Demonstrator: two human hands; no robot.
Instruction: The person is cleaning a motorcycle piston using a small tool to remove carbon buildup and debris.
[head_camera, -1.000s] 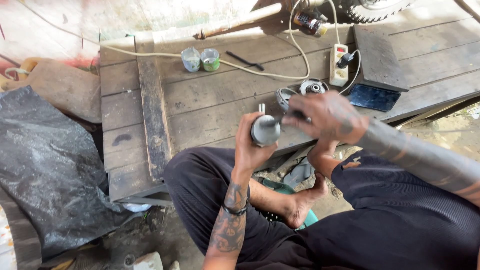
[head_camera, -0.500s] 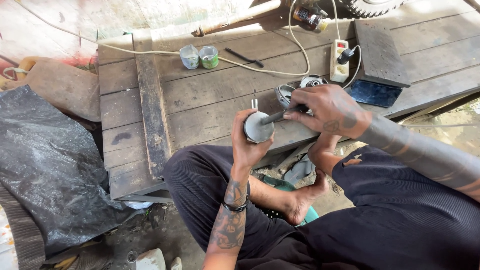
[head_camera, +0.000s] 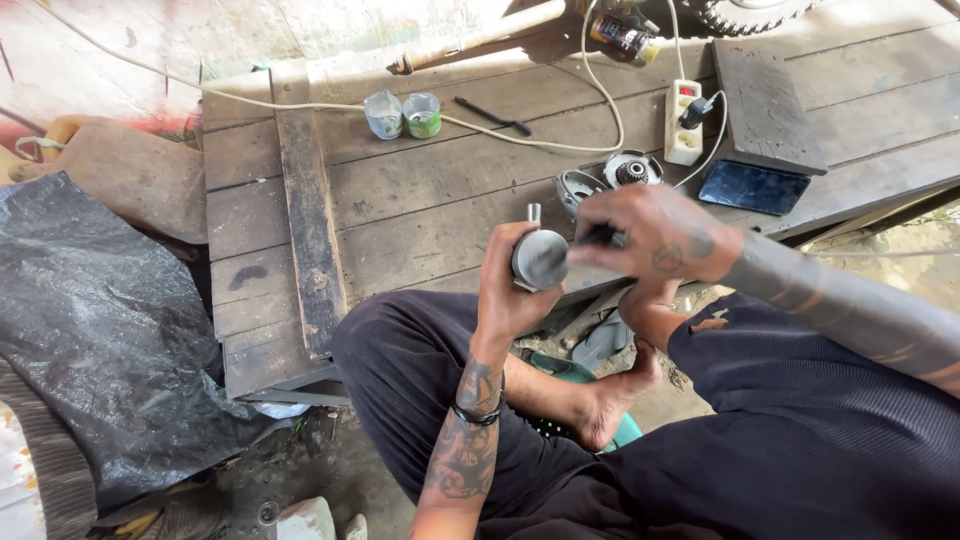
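I see an outdoor repair workshop, prob. for motorbikes: rough plank platform (head_camera: 420, 200), power strip (head_camera: 683, 122) w/ cable, metal engine parts (head_camera: 632, 170) (greasy), black tarp (head_camera: 100, 330), dirt ground.

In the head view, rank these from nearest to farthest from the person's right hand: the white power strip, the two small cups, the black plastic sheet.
Measured from the right hand:
1. White power strip, on the wooden platform just beyond the hand.
2. Two small cups, farther left on the platform, near its far edge.
3. Black plastic sheet, off the platform on the ground at far left.
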